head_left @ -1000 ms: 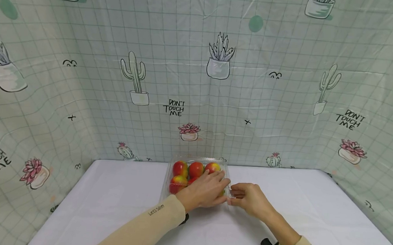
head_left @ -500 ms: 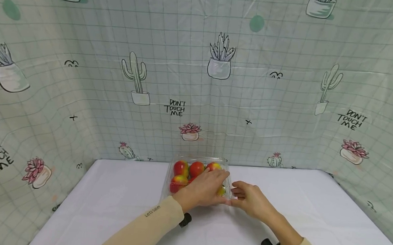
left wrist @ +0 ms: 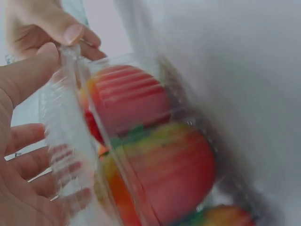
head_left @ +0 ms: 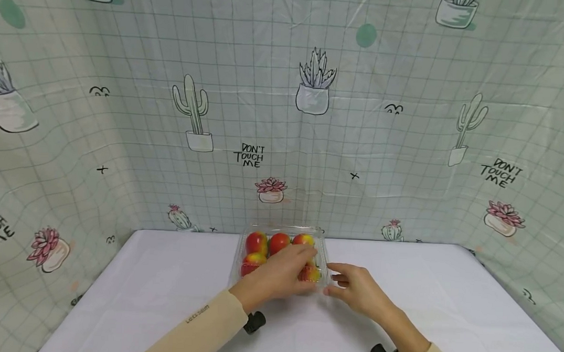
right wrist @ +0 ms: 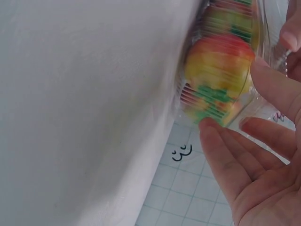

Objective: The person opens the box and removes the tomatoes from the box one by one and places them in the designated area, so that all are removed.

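**Press Evenly Along the Edge**

Left hand [head_left: 284,273], fingers loosely spread, is over the clear plastic box [head_left: 324,261] of red-and-yellow round fruit [head_left: 257,243]; right hand [head_left: 356,285], grip slack, is by its near right corner. Best press the rim, not the fruit.

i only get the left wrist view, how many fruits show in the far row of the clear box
Observer: Three show in the box in the head view: a red fruit with a red-and-yellow fruit on each side.
Operator: ok and where's the box on the table
Observer: Near the white table's far edge, in front of the patterned backdrop.
Operator: can the head camera see the whole near row
Observer: No, the left hand hides its middle there.
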Demonstrator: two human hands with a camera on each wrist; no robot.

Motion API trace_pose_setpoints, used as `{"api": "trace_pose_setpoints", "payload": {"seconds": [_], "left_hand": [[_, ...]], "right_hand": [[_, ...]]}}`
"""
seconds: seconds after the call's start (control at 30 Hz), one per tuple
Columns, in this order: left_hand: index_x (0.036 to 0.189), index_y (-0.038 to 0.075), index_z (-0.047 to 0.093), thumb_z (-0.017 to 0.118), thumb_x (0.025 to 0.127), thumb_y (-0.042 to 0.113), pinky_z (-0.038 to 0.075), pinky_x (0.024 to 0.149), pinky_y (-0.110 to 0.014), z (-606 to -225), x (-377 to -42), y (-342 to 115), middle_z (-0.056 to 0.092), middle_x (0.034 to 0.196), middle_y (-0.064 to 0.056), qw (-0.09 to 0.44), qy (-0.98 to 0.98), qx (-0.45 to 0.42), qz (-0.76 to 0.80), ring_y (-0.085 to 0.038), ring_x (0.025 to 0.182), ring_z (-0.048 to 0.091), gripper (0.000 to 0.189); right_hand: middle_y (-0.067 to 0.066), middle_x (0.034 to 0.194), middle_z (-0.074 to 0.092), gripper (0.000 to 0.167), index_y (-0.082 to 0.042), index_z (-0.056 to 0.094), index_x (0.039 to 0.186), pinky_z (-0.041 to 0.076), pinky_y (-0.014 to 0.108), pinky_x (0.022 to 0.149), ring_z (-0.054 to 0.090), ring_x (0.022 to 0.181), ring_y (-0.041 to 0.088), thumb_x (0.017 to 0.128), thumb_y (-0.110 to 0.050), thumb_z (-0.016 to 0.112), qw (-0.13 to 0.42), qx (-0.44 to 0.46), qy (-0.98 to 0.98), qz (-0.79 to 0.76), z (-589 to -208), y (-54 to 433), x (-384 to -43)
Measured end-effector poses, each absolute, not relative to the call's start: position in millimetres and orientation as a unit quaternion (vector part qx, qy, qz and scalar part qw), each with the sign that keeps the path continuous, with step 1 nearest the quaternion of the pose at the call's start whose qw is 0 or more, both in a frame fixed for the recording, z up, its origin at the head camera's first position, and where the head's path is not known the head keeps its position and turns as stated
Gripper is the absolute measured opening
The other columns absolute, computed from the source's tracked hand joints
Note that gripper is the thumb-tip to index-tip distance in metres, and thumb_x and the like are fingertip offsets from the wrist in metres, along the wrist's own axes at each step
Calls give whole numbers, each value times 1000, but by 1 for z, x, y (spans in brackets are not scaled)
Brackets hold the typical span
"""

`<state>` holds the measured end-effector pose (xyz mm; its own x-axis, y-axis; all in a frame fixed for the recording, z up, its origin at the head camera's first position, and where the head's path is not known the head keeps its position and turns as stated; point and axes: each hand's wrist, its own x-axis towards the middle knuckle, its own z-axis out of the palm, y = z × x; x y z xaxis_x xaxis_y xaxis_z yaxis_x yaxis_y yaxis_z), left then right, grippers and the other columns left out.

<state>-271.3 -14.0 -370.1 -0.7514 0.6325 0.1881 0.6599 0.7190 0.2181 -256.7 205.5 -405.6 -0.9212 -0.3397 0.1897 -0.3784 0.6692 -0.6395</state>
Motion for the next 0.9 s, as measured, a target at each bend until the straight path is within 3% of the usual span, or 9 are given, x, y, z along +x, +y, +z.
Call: {"api": "trace_pose_setpoints", "payload": {"seconds": [0.17, 0.3, 0.53, 0.67, 0.9], "left_hand": [[138, 14, 50, 70, 83, 50, 40, 105, -40, -370, -261, -38, 48, 139, -3, 71, -925, -329, -175, -21, 128, 44, 69], [133, 12, 54, 71, 85, 41, 40, 105, -42, -374, -252, -60, 48, 140, -6, 100, -915, -320, -225, -23, 130, 43, 59], [125, 8, 58, 78, 81, 28, 36, 107, -47, -389, -245, -92, 49, 138, -13, 223, -883, -319, -262, -30, 134, 39, 52], [128, 7, 57, 79, 79, 23, 37, 106, -45, -397, -244, -107, 46, 140, -14, 265, -879, -289, -271, -30, 135, 36, 55], [133, 8, 53, 78, 81, 29, 40, 102, -50, -407, -247, -133, 39, 146, -16, 242, -889, -231, -312, -33, 133, 38, 62]], "right_hand": [[23, 124, 59, 55, 1, 59, 126, 56, 40, 81, 66, 100, 34, 81, -24, 77, 33, 194, -916, 350, -404, 205, -256], [21, 125, 59, 55, 1, 59, 126, 54, 43, 84, 64, 102, 37, 80, -24, 78, 36, 190, -920, 341, -402, 204, -255], [17, 124, 61, 57, -2, 60, 125, 53, 45, 86, 63, 103, 37, 78, -28, 80, 34, 168, -925, 339, -400, 206, -253], [16, 123, 62, 57, -4, 60, 125, 52, 46, 88, 63, 104, 37, 77, -27, 80, 33, 159, -925, 344, -402, 206, -252], [17, 125, 61, 58, -2, 59, 127, 52, 47, 88, 62, 105, 38, 79, -30, 78, 35, 180, -922, 342, -404, 204, -255]]}}
